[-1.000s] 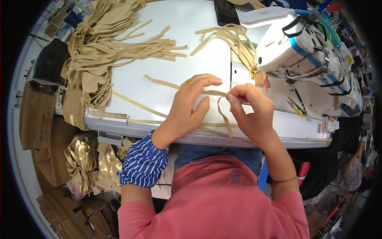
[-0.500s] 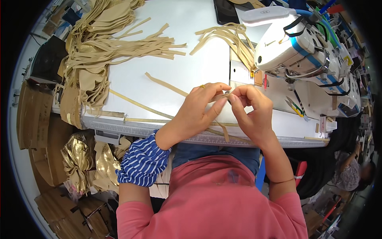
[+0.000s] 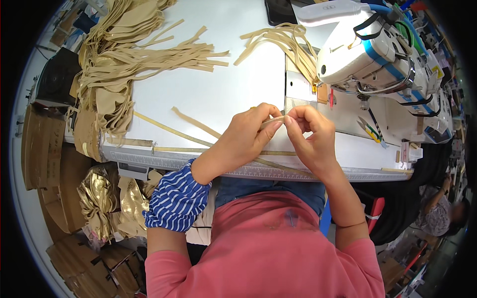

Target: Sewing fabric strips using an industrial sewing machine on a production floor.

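My left hand [image 3: 242,133] and my right hand [image 3: 314,138] meet over the white table near its front edge. Their fingertips pinch a narrow tan strap [image 3: 196,122] between them. One end of the strap trails out behind my left hand onto the tabletop; the part at the fingertips is mostly covered. Both hands are closed on it. Just beyond them stands a white sewing machine [image 3: 370,59], its needle area by a metal plate [image 3: 299,87]. Several tan straps [image 3: 273,37] lie bunched beside the needle.
A large heap of tan pieces with long straps [image 3: 112,74] covers the table's left. Yellow-handled thread snips [image 3: 371,133] lie at right, a phone [image 3: 279,12] at the back. A ruler strip [image 3: 238,171] runs along the front edge. Cardboard boxes [image 3: 44,144] stand at left.
The loose strap end hanging below my fingers is no longer visible there. My fingertips have come closer together, and the strap's trailing end has shifted slightly left.
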`<action>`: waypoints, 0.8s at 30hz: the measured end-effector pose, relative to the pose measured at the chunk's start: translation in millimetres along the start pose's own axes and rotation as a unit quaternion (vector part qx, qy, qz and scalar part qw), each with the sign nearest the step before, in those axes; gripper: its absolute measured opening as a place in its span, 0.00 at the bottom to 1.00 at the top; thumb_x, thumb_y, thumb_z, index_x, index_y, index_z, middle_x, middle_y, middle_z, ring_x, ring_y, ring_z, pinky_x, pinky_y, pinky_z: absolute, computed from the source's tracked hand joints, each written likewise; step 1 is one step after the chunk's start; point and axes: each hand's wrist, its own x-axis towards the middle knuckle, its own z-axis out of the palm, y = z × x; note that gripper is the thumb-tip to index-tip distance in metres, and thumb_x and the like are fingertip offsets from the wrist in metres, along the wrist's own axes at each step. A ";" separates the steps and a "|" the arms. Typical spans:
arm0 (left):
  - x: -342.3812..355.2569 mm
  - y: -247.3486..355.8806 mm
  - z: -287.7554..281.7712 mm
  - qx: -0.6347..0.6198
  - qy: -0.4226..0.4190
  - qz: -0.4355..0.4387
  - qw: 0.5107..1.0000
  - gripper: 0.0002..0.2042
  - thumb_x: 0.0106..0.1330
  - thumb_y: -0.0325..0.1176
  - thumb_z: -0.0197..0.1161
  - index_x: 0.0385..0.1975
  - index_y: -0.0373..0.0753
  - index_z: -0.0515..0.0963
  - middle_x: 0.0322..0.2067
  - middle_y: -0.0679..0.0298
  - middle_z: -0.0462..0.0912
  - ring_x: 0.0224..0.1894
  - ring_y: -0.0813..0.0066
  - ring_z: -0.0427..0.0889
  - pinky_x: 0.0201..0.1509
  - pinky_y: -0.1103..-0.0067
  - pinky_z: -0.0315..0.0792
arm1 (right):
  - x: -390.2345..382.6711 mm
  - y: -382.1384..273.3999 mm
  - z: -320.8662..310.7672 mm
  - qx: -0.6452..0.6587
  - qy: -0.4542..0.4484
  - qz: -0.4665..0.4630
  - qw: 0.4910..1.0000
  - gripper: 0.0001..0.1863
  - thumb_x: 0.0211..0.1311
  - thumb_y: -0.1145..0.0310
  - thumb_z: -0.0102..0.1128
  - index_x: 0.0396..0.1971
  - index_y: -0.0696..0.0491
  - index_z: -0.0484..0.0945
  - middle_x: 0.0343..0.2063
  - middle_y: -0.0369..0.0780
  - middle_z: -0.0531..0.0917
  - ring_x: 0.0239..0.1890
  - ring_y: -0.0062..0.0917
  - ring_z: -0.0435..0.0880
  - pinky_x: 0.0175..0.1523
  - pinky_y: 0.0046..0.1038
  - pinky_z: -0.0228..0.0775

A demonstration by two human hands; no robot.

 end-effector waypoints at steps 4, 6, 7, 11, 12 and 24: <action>2.4 -7.3 6.4 -0.033 0.037 0.001 0.999 0.08 0.66 0.31 0.58 0.38 0.34 0.72 0.20 0.63 0.73 0.20 0.80 0.67 0.25 0.82 0.63 | -2.2 6.2 -0.8 0.020 -0.011 0.051 0.998 0.05 0.61 0.74 0.57 0.30 0.61 0.75 0.23 0.32 0.76 0.23 0.09 0.72 0.28 0.14 0.64; 7.1 -7.5 6.4 -0.017 0.025 0.009 0.999 0.08 0.66 0.33 0.57 0.36 0.34 0.71 0.23 0.56 0.76 0.24 0.62 0.75 0.31 0.74 0.68 | -3.6 12.2 -1.5 0.018 -0.015 0.071 0.997 0.05 0.61 0.74 0.57 0.30 0.61 0.75 0.22 0.32 0.76 0.24 0.08 0.71 0.28 0.13 0.64; 9.5 -7.7 6.1 -0.017 0.022 0.009 1.000 0.08 0.66 0.33 0.57 0.36 0.34 0.71 0.23 0.56 0.76 0.24 0.62 0.75 0.31 0.74 0.68 | -4.4 15.1 -0.6 0.047 -0.013 0.090 0.995 0.05 0.61 0.73 0.57 0.30 0.60 0.75 0.22 0.31 0.76 0.23 0.08 0.71 0.27 0.13 0.62; 24.6 -10.8 8.6 0.002 -0.012 0.019 1.000 0.07 0.63 0.32 0.58 0.32 0.33 0.73 0.24 0.56 0.77 0.24 0.64 0.76 0.30 0.74 0.69 | -5.3 22.1 -4.7 0.055 0.003 0.123 0.991 0.06 0.62 0.73 0.56 0.29 0.60 0.75 0.20 0.29 0.74 0.22 0.07 0.68 0.26 0.12 0.59; 29.9 -11.6 10.4 -0.009 -0.025 0.006 1.000 0.07 0.62 0.31 0.58 0.31 0.33 0.74 0.24 0.56 0.78 0.25 0.64 0.78 0.30 0.74 0.70 | -5.6 24.6 -7.2 0.054 0.008 0.126 0.990 0.06 0.62 0.73 0.56 0.29 0.60 0.75 0.20 0.29 0.74 0.22 0.07 0.68 0.26 0.12 0.59; 119.3 -10.2 38.7 0.180 -0.194 -0.039 0.964 0.09 0.52 0.33 0.63 0.23 0.31 0.80 0.20 0.53 0.81 0.25 0.65 0.82 0.32 0.75 0.75 | -6.6 59.1 -48.3 -0.223 0.082 0.011 0.971 0.02 0.54 0.73 0.61 0.28 0.53 0.79 0.22 0.38 0.79 0.20 0.26 0.77 0.25 0.25 0.65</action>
